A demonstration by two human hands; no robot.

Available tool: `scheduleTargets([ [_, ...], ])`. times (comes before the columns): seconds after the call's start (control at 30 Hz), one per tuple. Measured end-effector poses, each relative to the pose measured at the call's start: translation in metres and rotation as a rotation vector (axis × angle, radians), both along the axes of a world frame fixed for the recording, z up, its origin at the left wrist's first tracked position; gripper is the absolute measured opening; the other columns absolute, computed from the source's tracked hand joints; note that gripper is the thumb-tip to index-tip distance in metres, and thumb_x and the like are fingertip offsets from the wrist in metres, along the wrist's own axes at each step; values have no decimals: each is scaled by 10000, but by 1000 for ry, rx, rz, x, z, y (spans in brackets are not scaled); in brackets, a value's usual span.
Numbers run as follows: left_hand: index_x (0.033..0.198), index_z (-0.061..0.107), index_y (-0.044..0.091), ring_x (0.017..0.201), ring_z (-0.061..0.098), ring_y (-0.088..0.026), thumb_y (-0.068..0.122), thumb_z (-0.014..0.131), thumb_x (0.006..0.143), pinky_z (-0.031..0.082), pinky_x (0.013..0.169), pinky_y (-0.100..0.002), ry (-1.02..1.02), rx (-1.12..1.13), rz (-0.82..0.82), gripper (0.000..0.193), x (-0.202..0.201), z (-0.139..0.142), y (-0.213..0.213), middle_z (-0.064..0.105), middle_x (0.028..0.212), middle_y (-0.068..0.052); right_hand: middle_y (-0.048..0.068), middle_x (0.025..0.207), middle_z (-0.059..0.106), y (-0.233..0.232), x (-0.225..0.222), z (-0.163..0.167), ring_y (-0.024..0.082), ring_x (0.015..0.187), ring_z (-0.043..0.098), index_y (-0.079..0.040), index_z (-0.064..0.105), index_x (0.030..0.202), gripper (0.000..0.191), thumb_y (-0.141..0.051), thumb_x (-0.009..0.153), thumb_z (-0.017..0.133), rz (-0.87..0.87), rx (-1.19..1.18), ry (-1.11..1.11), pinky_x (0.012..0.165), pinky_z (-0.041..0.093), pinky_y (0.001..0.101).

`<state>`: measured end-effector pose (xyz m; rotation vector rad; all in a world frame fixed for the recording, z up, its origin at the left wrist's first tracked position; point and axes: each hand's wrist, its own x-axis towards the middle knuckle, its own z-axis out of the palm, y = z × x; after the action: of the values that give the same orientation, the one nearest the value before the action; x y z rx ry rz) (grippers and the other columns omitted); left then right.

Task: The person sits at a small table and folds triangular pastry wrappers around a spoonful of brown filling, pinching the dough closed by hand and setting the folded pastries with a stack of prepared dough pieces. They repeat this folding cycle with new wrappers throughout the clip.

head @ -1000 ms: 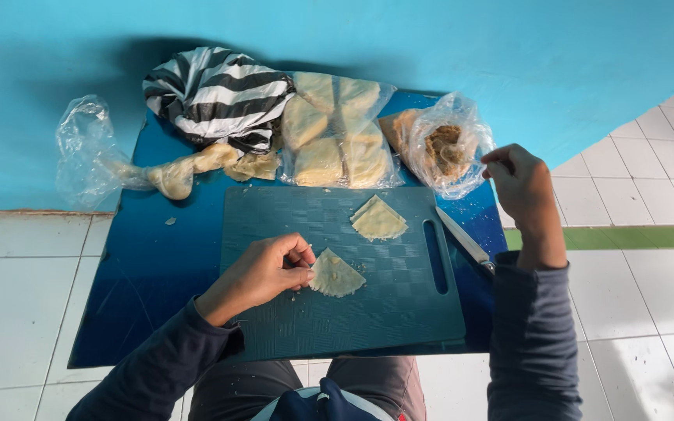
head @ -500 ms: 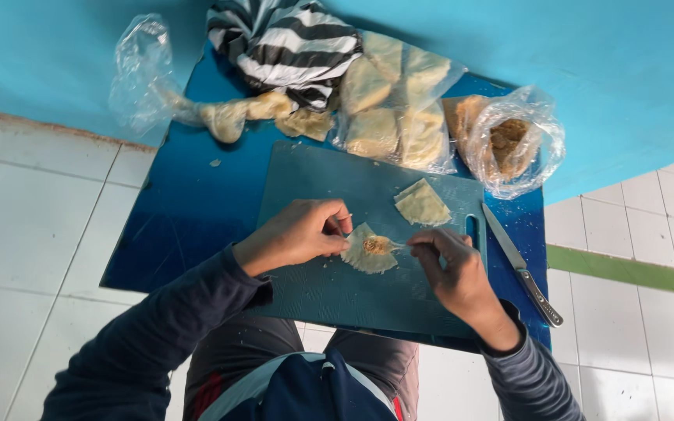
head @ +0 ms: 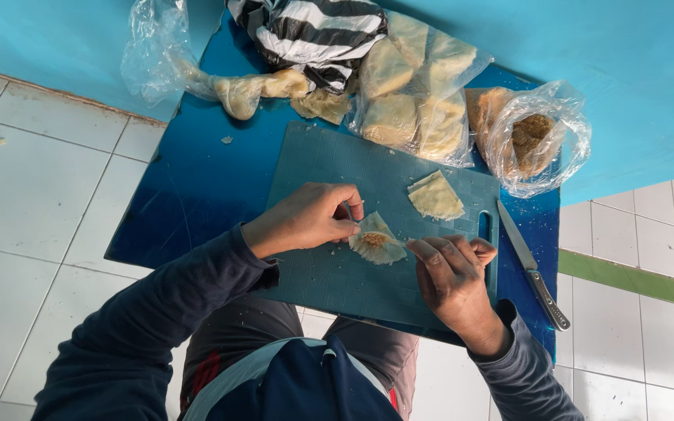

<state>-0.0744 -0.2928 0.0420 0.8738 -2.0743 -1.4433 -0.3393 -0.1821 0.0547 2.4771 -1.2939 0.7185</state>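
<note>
— What does each grip hold?
— The left hand (head: 306, 218) pinches one edge of the thin pastry piece (head: 376, 240), and the right hand (head: 450, 269) closes fingers on its other side.
— Where does it lie?
— On the teal cutting board (head: 329, 171), near a second piece (head: 434, 196); a knife (head: 532, 267) lies right of it on the blue surface (head: 196, 187)

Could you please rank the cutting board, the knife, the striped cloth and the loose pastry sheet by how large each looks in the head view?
1. Cutting board
2. Striped cloth, cropped by the frame edge
3. Knife
4. Loose pastry sheet

The knife is longer but thinner than the sheet, so their order is unsure.
</note>
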Motion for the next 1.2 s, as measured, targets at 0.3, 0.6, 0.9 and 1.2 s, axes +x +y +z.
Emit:
scheduleTargets([
  [0.3, 989, 631, 21, 725, 783, -150, 112, 745, 883, 601, 600, -289, 45, -26, 10, 180, 1, -3, 3, 764, 836, -86, -35, 1009, 701, 2, -3, -3, 126, 915, 632, -158, 656, 1150, 339, 23, 885, 763, -32, 53, -49, 922, 296, 378],
  [0.6, 976, 629, 26, 703, 772, -136, 112, 736, 888, 591, 581, -285, 87, -21, 5, 163, 6, -5, 6, 751, 820, -60, -1, 968, 713, 0, -24, 4, 120, 827, 626, -114, 705, 1027, 191, 49, 929, 717, -198, 192, -321, 963, 341, 294],
  [0.9, 973, 638, 42, 709, 759, -140, 137, 687, 941, 572, 586, -293, 77, -80, 12, 112, 12, -2, 11, 747, 795, -63, 95, 978, 753, -51, -134, 55, 186, 889, 739, -29, 731, 1105, 122, 33, 1104, 626, -530, 11, -268, 813, 495, 291],
  [1.2, 1012, 645, 40, 850, 789, -187, 124, 755, 885, 586, 696, -300, 137, -162, -34, 187, 11, -3, 14, 789, 911, -84, 64, 1149, 694, -46, -48, 61, 272, 1062, 619, -123, 707, 1111, 276, -60, 867, 818, -264, -29, 92, 936, 392, 406],
])
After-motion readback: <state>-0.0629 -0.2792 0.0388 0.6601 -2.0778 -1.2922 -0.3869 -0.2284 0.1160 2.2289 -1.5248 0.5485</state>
